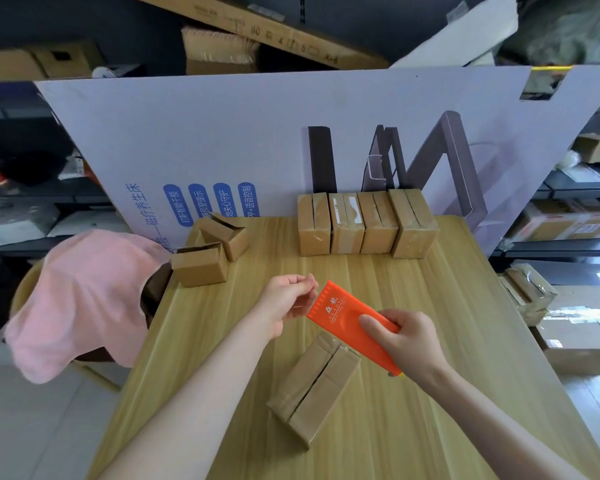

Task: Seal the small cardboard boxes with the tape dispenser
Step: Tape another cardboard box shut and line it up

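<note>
My right hand (407, 339) grips an orange tape dispenser (343, 311) above the wooden table (447, 393). At the dispenser's toothed front edge, my left hand (286, 301) pinches the clear tape end between thumb and fingertips. Just below the dispenser lies a small cardboard box (314, 384) with its flaps closed and a seam along the top. Several taped boxes (366, 223) stand in a row at the table's back. Two boxes with loose flaps (210, 252) sit at the back left.
A large lilac printed cardboard sheet (257, 133) stands upright behind the table. A chair with a pink cloth (80, 299) is at the left edge. Shelves with cartons (568, 223) line the right side, and more cartons (582, 330) sit on the floor.
</note>
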`<state>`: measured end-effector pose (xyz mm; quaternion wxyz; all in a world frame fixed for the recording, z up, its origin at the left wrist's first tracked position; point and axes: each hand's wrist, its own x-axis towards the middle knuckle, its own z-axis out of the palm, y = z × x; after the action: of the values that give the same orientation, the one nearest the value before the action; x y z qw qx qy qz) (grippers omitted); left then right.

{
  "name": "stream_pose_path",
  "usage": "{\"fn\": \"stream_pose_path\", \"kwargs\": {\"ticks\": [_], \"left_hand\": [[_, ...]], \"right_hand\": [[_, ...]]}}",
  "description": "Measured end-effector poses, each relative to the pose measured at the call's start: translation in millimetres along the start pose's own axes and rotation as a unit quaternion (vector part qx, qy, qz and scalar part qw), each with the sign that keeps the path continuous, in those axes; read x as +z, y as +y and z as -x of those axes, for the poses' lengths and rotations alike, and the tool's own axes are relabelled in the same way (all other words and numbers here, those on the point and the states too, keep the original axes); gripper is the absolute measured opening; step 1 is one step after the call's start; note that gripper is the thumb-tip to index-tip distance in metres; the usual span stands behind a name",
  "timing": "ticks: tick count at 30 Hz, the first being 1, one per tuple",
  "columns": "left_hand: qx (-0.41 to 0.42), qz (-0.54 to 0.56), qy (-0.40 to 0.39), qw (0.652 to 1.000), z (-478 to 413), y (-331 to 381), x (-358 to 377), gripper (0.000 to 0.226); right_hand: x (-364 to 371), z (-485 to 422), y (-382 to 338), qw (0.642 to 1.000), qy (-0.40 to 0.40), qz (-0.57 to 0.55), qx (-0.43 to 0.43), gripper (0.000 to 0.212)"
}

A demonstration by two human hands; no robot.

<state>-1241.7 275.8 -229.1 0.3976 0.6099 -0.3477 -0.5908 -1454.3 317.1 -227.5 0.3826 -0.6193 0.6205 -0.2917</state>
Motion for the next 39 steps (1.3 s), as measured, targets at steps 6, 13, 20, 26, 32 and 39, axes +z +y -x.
{"fn": "stream_pose_path", "kwargs": {"ticks": [6,13,20,26,32,39], "left_hand": [[0.016,-0.040,0.033,0.999,-8,4,2,0.014],[0.039,-0.111,0.094,0.989,-30,4,5,0.016],[0.036,-0.171,0.179,0.968,-57,-10,-19,0.010],[-0.006,-0.193,0.147,0.970,-72,-49,10,0.004],[-0.066,-0.201,0.156,0.965,-92,-84,14,0.007],[-0.135,-0.149,0.158,0.967,-105,-118,18,0.008]], "right_hand": [[3,1,-6,1.000,0.010,0.028,0.008,0.043],[0,-3,-4,0.997,0.026,0.059,0.037,0.038],[-40,16,42,0.990,0.013,0.090,0.110,0.022],[-45,20,79,0.972,-0.003,0.168,0.162,0.027],[-30,0,104,0.951,-0.030,0.246,0.185,0.039],[-13,-15,128,0.938,-0.058,0.263,0.218,0.039]]}}
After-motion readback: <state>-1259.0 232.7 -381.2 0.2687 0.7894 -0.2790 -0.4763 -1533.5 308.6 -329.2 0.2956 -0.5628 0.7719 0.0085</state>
